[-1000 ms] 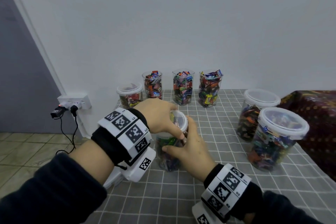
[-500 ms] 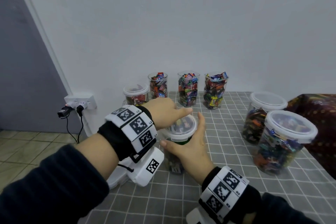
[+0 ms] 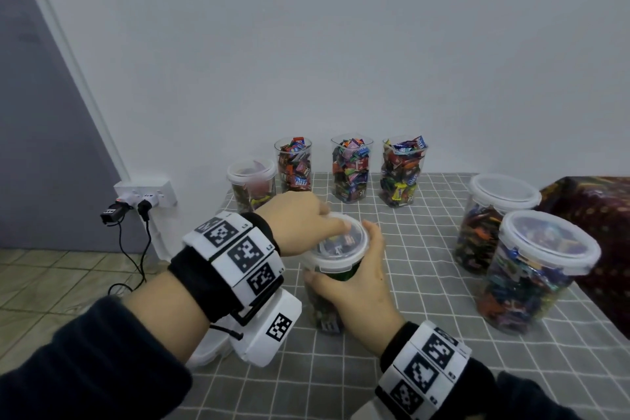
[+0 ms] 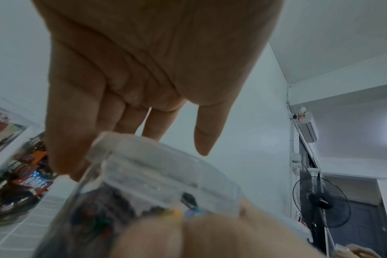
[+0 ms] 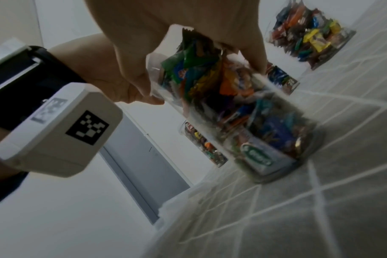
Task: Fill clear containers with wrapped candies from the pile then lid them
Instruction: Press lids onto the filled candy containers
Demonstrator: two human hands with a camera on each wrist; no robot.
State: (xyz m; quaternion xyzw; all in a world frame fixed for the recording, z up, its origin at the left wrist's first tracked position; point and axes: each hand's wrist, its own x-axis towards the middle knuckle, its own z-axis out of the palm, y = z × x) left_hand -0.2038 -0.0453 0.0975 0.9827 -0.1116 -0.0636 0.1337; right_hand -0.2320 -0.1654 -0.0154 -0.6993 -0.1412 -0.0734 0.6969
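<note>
Your right hand (image 3: 354,283) wraps the full jar (image 5: 243,111) (heavy, slick plastic); left fingers (image 3: 332,223) lie straight, pressing its lid (image 3: 337,245). Grip mid-wall.

Four lidded candy containers (image 3: 542,269), three open candy containers (image 3: 351,170), two hands (image 3: 354,283), two wall plugs (image 3: 145,206)

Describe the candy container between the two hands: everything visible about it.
The container is a clear, round plastic tub standing upright on the grey checked tablecloth, packed with mixed colourful wrapped candies. A translucent white-rimmed lid sits on top; whether it is fully sealed cannot be told. The right hand grips its side just under the rim, while the left hand rests fingers on the lid.
</note>
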